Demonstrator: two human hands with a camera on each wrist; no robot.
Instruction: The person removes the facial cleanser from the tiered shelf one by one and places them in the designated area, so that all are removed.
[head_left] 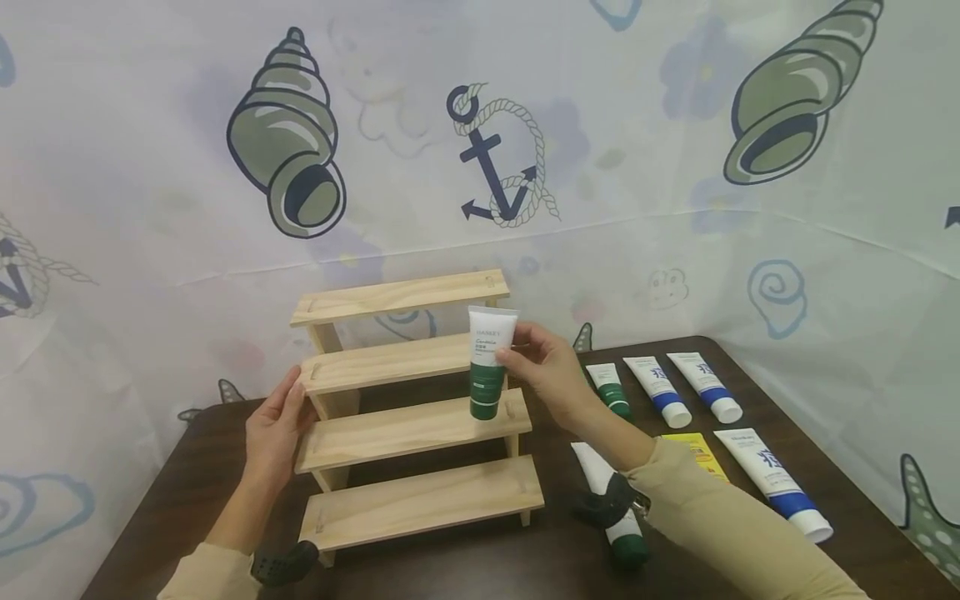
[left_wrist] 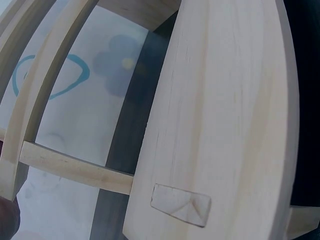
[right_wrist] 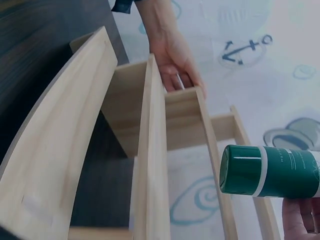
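A white and green squeeze tube stands upright in the air before the wooden stepped rack, cap down. My right hand pinches it from the right side, thumb in front. In the right wrist view the green end of the tube and part of that hand show at the lower right. At the rack's left side my left hand grips the end of the second step from the top; its fingertips are partly hidden. The left wrist view shows a pale wooden step up close.
Right of the rack, on the dark table, lie several blue-and-white tubes, a small green-and-white tube and a yellow packet. Another green-capped tube lies partly under my right forearm. A patterned cloth hangs behind.
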